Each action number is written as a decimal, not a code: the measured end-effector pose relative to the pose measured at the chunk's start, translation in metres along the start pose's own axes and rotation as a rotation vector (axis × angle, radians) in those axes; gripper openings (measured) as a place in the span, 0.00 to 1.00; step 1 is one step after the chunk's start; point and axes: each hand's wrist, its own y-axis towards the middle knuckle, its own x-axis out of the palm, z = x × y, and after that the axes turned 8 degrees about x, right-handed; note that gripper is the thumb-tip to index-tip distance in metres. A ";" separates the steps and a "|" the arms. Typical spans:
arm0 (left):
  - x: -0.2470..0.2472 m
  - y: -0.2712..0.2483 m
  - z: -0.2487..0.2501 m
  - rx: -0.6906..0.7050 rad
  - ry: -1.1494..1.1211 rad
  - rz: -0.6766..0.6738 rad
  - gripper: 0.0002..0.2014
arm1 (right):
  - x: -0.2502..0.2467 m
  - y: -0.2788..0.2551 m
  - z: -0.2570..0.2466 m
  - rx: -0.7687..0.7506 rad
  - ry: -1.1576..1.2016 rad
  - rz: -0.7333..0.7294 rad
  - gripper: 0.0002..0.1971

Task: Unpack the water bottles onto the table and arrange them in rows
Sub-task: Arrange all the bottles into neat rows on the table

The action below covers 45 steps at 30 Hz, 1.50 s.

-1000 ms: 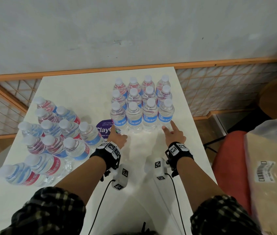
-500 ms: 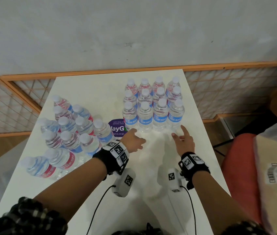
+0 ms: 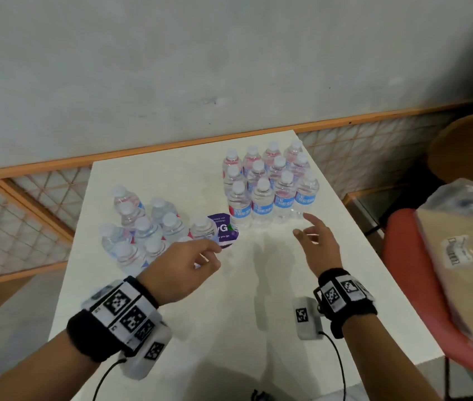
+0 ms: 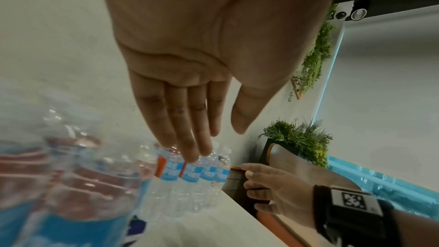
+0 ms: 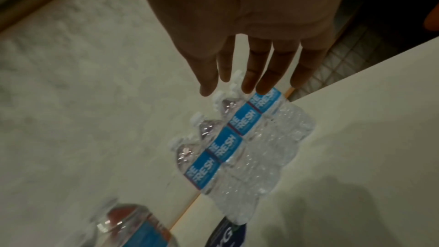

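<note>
Several upright water bottles [image 3: 270, 192] with blue labels stand in neat rows at the back right of the white table [image 3: 258, 299]; the front row [image 5: 237, 138] [image 4: 190, 174] shows in both wrist views. A loose cluster of bottles [image 3: 148, 227] stands at the left, one of them blurred and close [image 4: 59, 185]. My left hand [image 3: 200, 256] [image 4: 213, 142] hovers empty beside the cluster, fingers relaxed. My right hand [image 3: 313, 238] [image 5: 244, 85] hovers open just in front of the front row, touching nothing.
A purple sticker [image 3: 225, 230] lies on the table between the two groups. A red chair [image 3: 403, 270] holding a clear plastic bag [image 3: 467, 256] stands right of the table. An orange-framed lattice rail [image 3: 26, 204] and a grey wall run behind.
Both hands have drawn back from the front row of arranged bottles and lifted off the table. The left hand has shifted left toward the loose cluster.
</note>
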 end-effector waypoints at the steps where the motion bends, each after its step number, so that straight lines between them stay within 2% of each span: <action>1: -0.008 -0.007 -0.007 0.013 0.010 0.018 0.08 | 0.008 -0.009 -0.005 -0.010 0.010 -0.002 0.22; 6: -0.036 -0.030 -0.052 0.122 0.208 0.033 0.16 | 0.051 -0.045 -0.026 -0.033 -0.020 -0.013 0.21; 11: -0.038 -0.031 -0.078 0.154 0.269 -0.002 0.25 | 0.098 -0.070 -0.043 -0.005 -0.046 -0.079 0.19; 13: -0.035 -0.028 -0.081 0.152 0.310 -0.019 0.24 | 0.118 -0.073 -0.051 -0.001 -0.063 -0.106 0.20; 15: -0.031 -0.022 -0.082 0.149 0.333 -0.039 0.23 | 0.139 -0.074 -0.061 -0.005 -0.071 -0.123 0.23; 19: -0.024 -0.020 -0.080 0.146 0.436 -0.113 0.30 | 0.169 -0.074 -0.077 0.062 -0.038 -0.189 0.36; 21: -0.020 -0.024 -0.080 0.147 0.496 -0.138 0.31 | 0.177 -0.074 -0.080 0.053 -0.054 -0.213 0.35; 25: -0.014 -0.027 -0.086 0.180 0.543 -0.168 0.30 | 0.180 -0.077 -0.092 0.008 -0.136 -0.302 0.24; 28: -0.010 -0.026 -0.085 0.145 0.541 -0.176 0.31 | 0.179 -0.079 -0.098 -0.010 -0.241 -0.307 0.22; 34: -0.003 -0.018 -0.082 0.182 0.470 -0.140 0.32 | 0.170 -0.084 -0.101 -0.036 -0.394 -0.277 0.21; 38: 0.001 -0.016 -0.076 0.169 0.481 -0.082 0.29 | 0.166 -0.080 -0.099 -0.110 -0.504 -0.270 0.21; 42: 0.003 -0.006 -0.070 0.095 0.525 -0.055 0.29 | 0.153 -0.074 -0.090 -0.204 -0.527 -0.189 0.19; 45: 0.005 0.005 -0.066 0.033 0.449 -0.068 0.24 | 0.140 -0.069 -0.084 -0.269 -0.546 -0.166 0.18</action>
